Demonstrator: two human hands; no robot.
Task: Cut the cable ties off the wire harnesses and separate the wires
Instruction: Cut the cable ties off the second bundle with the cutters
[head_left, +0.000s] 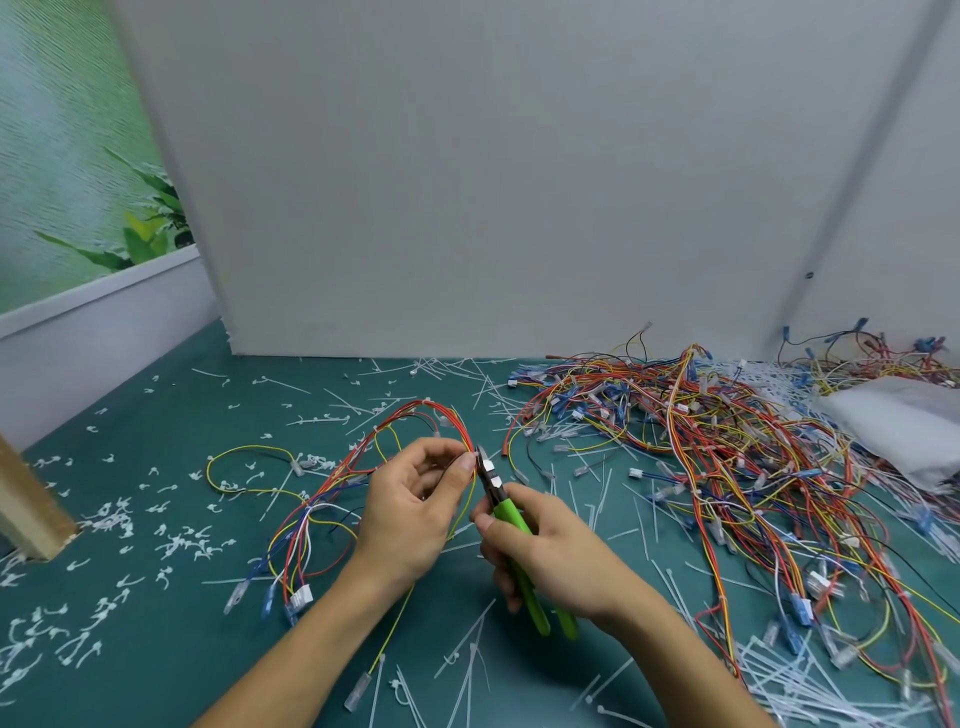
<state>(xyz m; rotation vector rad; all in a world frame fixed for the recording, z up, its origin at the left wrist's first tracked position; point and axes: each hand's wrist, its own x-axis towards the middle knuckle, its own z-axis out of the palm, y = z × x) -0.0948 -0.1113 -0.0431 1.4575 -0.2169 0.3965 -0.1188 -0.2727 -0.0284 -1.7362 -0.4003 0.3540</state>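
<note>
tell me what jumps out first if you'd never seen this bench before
Dead centre, the left hand pinches a red, yellow and blue wire harness while the right hand holds green-handled cutters with the tips at the wires. To the right sprawls a big tangled pile of wires, and white cut cable ties litter the green mat.

Bright even light, soft shadows, wide-angle bending at edges, slightly soft

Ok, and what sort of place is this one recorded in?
Probably a workbench in a wire-harness rework shop: a green mat strewn with cut cable ties, a tangled pile of wire harnesses, and the right hand holding green-handled cutters to a harness the left hand grips.
</note>
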